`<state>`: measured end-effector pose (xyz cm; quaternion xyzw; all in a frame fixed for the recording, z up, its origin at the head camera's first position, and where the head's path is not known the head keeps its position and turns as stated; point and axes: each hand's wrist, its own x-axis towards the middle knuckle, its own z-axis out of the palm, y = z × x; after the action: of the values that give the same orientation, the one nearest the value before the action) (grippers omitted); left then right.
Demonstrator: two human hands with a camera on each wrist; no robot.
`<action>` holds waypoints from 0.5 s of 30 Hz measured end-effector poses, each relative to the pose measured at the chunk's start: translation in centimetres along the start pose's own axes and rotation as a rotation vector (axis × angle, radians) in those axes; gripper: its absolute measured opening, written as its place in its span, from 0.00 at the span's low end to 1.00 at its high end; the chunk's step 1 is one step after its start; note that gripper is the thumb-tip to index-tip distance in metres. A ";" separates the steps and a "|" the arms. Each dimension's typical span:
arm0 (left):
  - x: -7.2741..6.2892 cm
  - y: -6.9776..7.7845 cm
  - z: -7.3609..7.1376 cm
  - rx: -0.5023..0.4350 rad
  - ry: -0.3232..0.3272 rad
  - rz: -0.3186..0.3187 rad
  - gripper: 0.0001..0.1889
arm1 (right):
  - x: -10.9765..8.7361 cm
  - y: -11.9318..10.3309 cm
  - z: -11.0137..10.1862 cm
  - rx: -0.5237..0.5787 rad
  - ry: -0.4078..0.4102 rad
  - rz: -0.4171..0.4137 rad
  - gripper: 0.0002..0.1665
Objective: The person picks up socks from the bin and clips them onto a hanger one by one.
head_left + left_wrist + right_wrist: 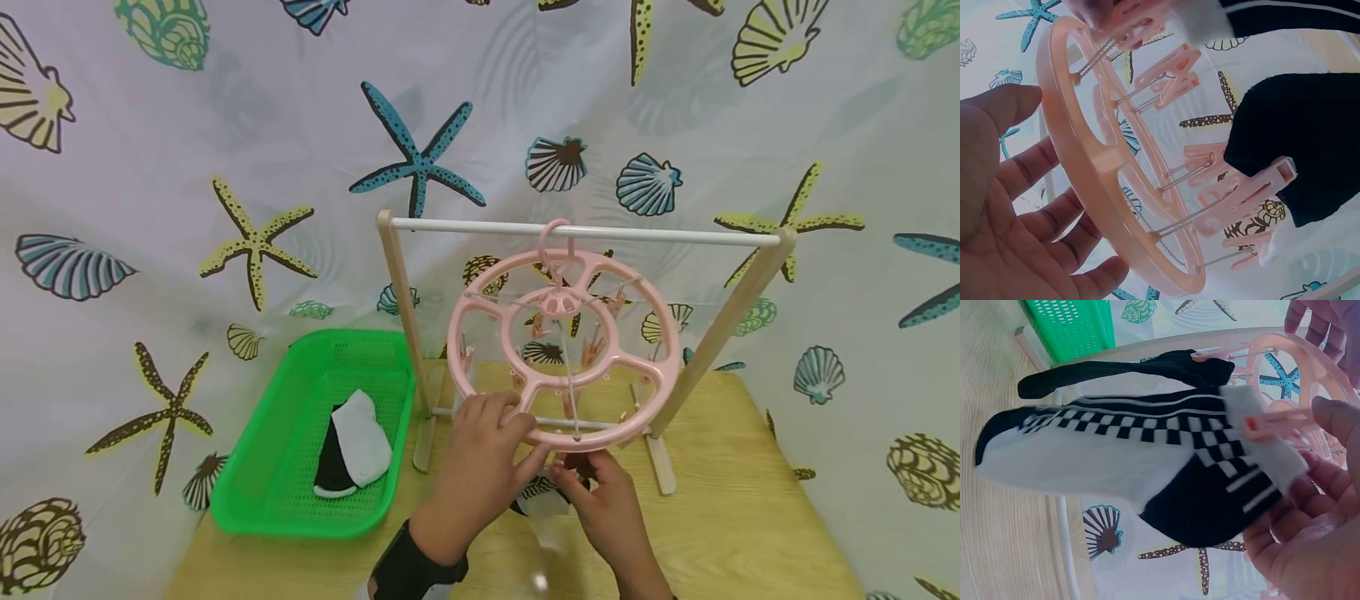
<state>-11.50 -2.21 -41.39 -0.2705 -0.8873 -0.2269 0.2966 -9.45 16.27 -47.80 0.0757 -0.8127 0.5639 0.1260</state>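
A pink round clip hanger (pixel 560 304) hangs by its hook from a white rail. My left hand (pixel 480 467) holds its near rim, fingers over the top and thumb lower down. Below that rim my right hand (pixel 611 508) pinches a pink clothespin (pixel 1285 423) at the white cuff of a checkered sock (pixel 1129 456), with fingers behind the cuff. The sock is black and white and dangles from there. A black sock (pixel 1304 137) hangs from another clothespin (pixel 1254 194) of the hanger. In the head view the hands and rim cover most of the checkered sock.
A green basket (pixel 262 433) stands left of the rack, with a black-and-white sock (pixel 363 442) in it. Wooden posts (pixel 723 333) carry the white rail (pixel 480 227) above a wood-grain table (pixel 750 517). A curtain with shells and starfish hangs behind.
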 end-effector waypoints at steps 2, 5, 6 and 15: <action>0.2 -0.2 0.0 0.003 -0.004 0.008 0.13 | 0.0 0.1 -0.1 -0.017 0.017 -0.017 0.11; 0.2 -0.5 -0.1 0.011 -0.008 0.020 0.14 | -0.4 0.2 -0.2 -0.046 0.064 -0.037 0.15; 0.3 -0.5 -0.1 0.014 -0.008 0.024 0.14 | -0.5 0.3 -0.3 -0.056 0.081 -0.047 0.15; 0.5 -0.8 -0.8 0.015 -0.027 0.045 0.18 | -1.5 1.2 -2.6 0.224 0.380 -0.218 0.05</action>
<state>-11.94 -3.09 -40.69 -0.2912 -0.8867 -0.2099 0.2915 -8.00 19.04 -48.42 0.0688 -0.6939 0.6376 0.3275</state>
